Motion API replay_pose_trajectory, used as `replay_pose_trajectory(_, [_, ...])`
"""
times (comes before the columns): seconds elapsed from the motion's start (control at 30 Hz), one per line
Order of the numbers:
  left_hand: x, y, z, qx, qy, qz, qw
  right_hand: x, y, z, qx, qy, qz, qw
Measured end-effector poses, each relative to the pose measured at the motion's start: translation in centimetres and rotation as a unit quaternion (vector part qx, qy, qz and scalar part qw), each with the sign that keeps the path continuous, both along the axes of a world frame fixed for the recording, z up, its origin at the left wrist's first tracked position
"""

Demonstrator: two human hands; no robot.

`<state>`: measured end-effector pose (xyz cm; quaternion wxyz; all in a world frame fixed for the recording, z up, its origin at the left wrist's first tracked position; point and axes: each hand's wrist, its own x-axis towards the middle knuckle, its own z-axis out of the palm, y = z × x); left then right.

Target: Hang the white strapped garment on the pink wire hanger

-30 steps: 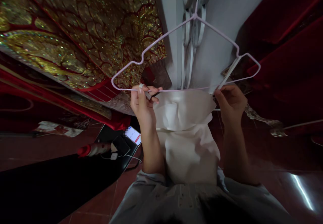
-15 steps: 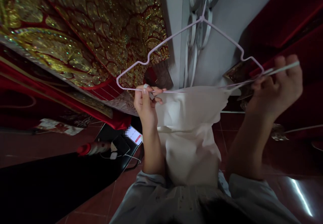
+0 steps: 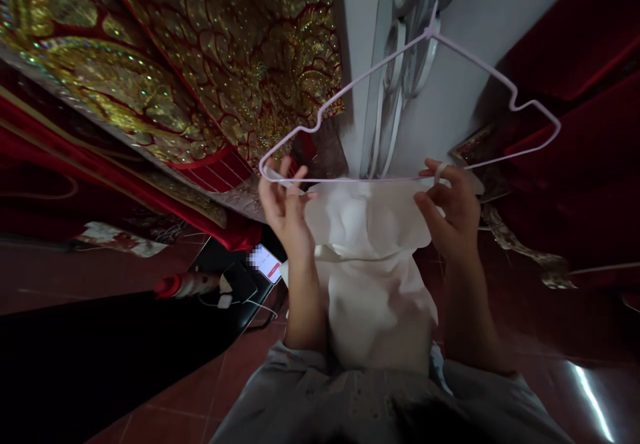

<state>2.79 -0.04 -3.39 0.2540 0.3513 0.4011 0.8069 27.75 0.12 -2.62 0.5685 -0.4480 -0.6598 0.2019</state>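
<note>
A pale pink hanger (image 3: 375,69) hangs by its hook at the top centre. White cloth (image 3: 370,277) hangs below its bottom bar, over the lap. At the hanger's left corner is my left hand (image 3: 287,214), its fingers spread, with a white strap across them by the bar. My right hand (image 3: 453,211) is at the right part of the bar, fingers curled, with a white strap looped over its fingers.
Gold-sequinned red garments (image 3: 200,64) hang at the left. Dark red fabric (image 3: 575,97) hangs at the right. A black bench (image 3: 220,324) at the lower left holds a lit phone (image 3: 266,264), a dark case (image 3: 240,282) and a red-capped bottle (image 3: 187,285).
My right hand has moved left and down from the hanger's right corner. The hanger has shifted right. My left hand's fingers have spread from their grip on the bar.
</note>
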Motion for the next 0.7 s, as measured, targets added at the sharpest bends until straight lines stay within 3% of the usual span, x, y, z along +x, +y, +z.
replay_pose_trajectory(0.1, [-2.8, 0.3, 0.1, 0.033, 0.023, 0.123, 0.992, 0.2, 0.0, -0.4, 0.004, 0.027, 0.007, 1.000])
replay_pose_trajectory(0.17, [-4.4, 0.6, 1.0, 0.062, 0.049, 0.152, 0.985, 0.2, -0.1, -0.4, 0.001, 0.031, 0.012, 0.999])
replay_pose_trajectory(0.23, [-5.4, 1.0, 2.5, 0.072, 0.103, 0.110, 0.986, 0.1, -0.1, -0.2, -0.002, 0.031, 0.017, 0.999])
replay_pose_trajectory(0.3, [-5.8, 1.4, 4.4, 0.051, 0.179, 0.017, 0.982, 0.1, -0.1, 0.0, 0.001, 0.031, 0.024, 0.999])
replay_pose_trajectory(0.4, [-5.6, 2.1, 7.0, -0.002, 0.285, -0.100, 0.953, 0.1, -0.1, 0.3, 0.036, 0.019, 0.013, 0.999])
replay_pose_trajectory(0.47, [-5.4, 2.8, 8.1, -0.025, 0.312, -0.132, 0.941, 0.0, -0.1, 0.5, 0.068, 0.009, 0.005, 0.998])
replay_pose_trajectory(0.57, [-5.2, 3.8, 7.9, -0.021, 0.252, -0.122, 0.960, -0.1, -0.3, 0.6, 0.085, 0.004, 0.007, 0.996])
replay_pose_trajectory(0.7, [-3.8, 3.9, 4.7, 0.058, 0.095, -0.053, 0.992, -0.4, -0.4, 0.7, 0.075, 0.005, 0.016, 0.997])
